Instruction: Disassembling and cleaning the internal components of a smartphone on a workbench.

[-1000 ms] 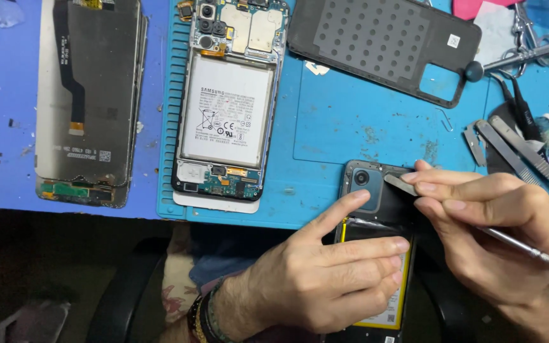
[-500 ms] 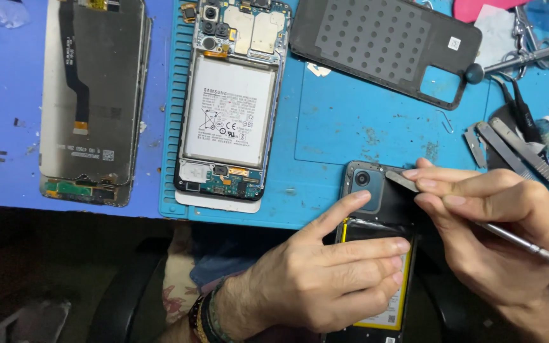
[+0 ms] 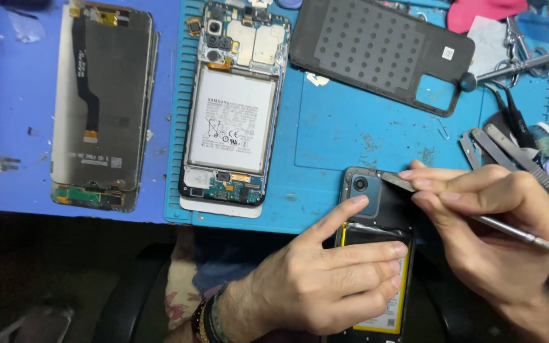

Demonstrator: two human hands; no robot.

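Observation:
My left hand grips an opened dark phone with a yellow-edged battery, at the near edge of the blue work mat. Its index finger rests just below the phone's camera lens. My right hand holds a thin metal pry tool like a pen. The tool's flat tip touches the phone's top right corner next to the camera.
A second opened phone with a white battery lies on the mat. A detached screen panel sits to its left on the blue table. A dark perforated back cover lies at the top. Tweezers and metal tools lie at the right.
Both hands and the phone stay almost still. The view has shifted slightly.

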